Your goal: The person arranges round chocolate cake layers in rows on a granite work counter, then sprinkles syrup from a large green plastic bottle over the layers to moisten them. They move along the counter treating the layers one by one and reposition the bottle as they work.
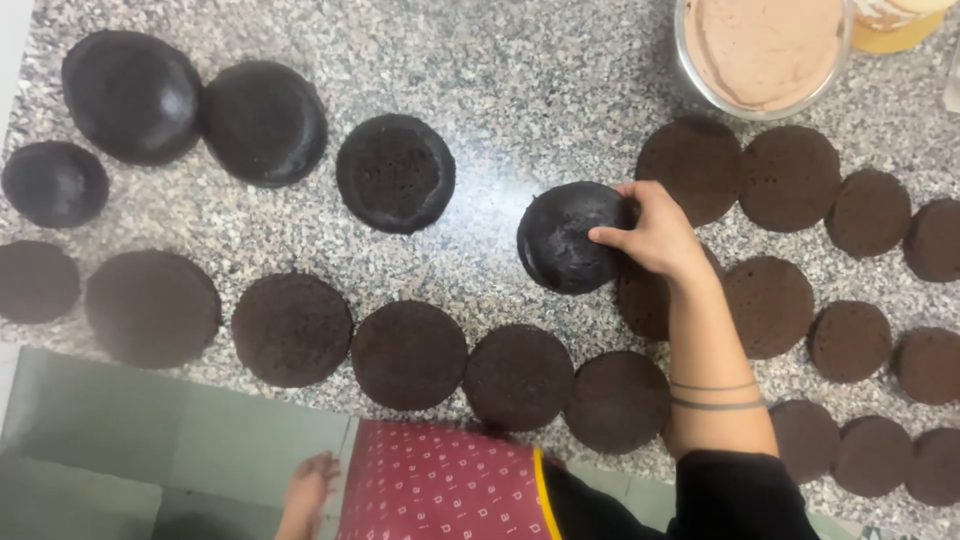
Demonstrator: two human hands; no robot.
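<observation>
My right hand [655,235] grips a dark domed cake top [568,237], fingers [612,236] clasped over its right edge as it rests on the speckled worktop [500,80]. Flat brown cake rounds [790,178] lie just right of it, and a glass bowl of cream [765,50] sits beyond it. My left hand [305,492] hangs loosely open below the worktop's edge.

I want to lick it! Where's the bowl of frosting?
The glass bowl of frosting sits at the counter's top right edge, just above the flat brown cake rounds.
</observation>
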